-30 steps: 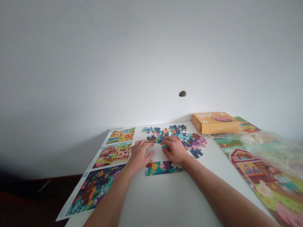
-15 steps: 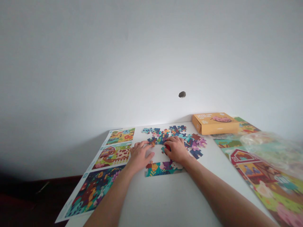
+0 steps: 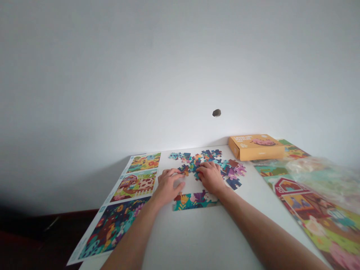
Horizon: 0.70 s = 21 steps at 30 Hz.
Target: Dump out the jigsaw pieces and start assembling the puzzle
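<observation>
My left hand (image 3: 168, 183) rests on the white table (image 3: 197, 236), its fingertips pinching a small dark and orange puzzle piece (image 3: 185, 169). My right hand (image 3: 210, 176) lies beside it, fingers curled on pieces at the near edge of a pile of loose puzzle pieces (image 3: 222, 163). Just in front of both hands lies a joined strip of puzzle (image 3: 194, 200) with flowers on a teal ground.
A long picture sheet (image 3: 126, 198) with three printed scenes lies at the left, overhanging the table edge. An orange puzzle box (image 3: 255, 147) stands at the back right. A finished barn puzzle (image 3: 312, 210) and a crumpled clear plastic bag (image 3: 323, 172) fill the right side.
Both hands have crept slightly farther into the pile. The left fingertips now hold a dark and orange piece that lay at the pile's edge.
</observation>
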Each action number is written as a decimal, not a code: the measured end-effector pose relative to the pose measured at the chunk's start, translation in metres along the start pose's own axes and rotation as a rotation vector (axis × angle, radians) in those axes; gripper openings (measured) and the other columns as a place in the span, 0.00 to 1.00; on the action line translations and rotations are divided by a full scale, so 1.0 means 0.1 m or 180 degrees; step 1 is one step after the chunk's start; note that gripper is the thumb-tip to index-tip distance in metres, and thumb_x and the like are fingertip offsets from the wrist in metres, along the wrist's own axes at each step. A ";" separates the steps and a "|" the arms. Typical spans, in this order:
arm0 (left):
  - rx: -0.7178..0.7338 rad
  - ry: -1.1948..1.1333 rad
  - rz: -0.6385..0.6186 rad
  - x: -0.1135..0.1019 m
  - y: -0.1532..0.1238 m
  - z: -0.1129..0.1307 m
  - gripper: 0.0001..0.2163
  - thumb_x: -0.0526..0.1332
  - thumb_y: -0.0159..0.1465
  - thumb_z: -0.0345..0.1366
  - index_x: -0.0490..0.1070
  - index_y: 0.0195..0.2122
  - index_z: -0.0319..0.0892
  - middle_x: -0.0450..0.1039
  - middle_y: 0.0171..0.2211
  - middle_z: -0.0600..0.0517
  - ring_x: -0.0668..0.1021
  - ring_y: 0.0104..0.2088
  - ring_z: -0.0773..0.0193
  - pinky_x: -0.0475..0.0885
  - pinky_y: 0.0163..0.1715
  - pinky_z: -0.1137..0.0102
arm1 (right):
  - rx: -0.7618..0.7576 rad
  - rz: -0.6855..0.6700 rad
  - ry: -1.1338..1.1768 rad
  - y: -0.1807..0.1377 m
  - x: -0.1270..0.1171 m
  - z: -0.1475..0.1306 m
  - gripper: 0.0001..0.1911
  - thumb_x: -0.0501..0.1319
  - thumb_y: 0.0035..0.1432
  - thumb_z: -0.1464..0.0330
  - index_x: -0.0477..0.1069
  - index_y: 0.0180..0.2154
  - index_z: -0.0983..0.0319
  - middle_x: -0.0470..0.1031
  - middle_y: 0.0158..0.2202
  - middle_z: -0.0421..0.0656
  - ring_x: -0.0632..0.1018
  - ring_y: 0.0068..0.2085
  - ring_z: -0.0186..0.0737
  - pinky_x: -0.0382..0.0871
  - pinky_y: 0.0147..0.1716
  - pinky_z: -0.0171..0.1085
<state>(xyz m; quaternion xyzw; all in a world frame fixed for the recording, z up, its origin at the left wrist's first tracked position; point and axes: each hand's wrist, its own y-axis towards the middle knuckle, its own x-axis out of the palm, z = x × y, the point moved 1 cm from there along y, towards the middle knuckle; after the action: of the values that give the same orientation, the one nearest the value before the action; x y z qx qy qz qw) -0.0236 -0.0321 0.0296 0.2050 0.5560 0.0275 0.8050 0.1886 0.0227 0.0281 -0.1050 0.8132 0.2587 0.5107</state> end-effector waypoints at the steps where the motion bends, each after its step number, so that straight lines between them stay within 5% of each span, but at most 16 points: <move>1: 0.0063 -0.0028 -0.0004 -0.01 0.00 0.01 0.12 0.63 0.60 0.38 0.77 0.45 0.51 0.73 0.49 0.52 0.70 0.49 0.54 0.65 0.52 0.59 | 0.0008 0.0012 0.0010 0.00 -0.01 0.00 0.12 0.61 0.60 0.64 0.76 0.46 0.52 0.72 0.51 0.44 0.66 0.53 0.51 0.55 0.52 0.49; 6: 0.0286 -0.0179 -0.0054 -0.03 0.00 0.04 0.11 0.63 0.60 0.37 0.77 0.45 0.49 0.74 0.47 0.51 0.71 0.48 0.55 0.64 0.52 0.59 | -0.0008 -0.0017 0.0022 -0.01 -0.04 -0.01 0.19 0.65 0.54 0.59 0.74 0.49 0.52 0.71 0.50 0.45 0.66 0.53 0.53 0.52 0.54 0.53; 21: 0.0119 -0.0471 -0.0036 0.03 0.02 -0.02 0.08 0.62 0.62 0.35 0.78 0.41 0.47 0.78 0.41 0.51 0.73 0.45 0.58 0.66 0.48 0.63 | 0.0203 0.0405 -0.0119 0.03 -0.07 0.05 0.08 0.60 0.62 0.64 0.76 0.40 0.55 0.78 0.40 0.43 0.71 0.47 0.47 0.52 0.51 0.47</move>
<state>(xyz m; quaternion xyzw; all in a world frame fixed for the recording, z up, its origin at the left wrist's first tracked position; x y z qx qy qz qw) -0.0237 -0.0285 0.0270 0.2184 0.4965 -0.0027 0.8401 0.1944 0.0269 0.0335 -0.0320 0.8164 0.2666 0.5114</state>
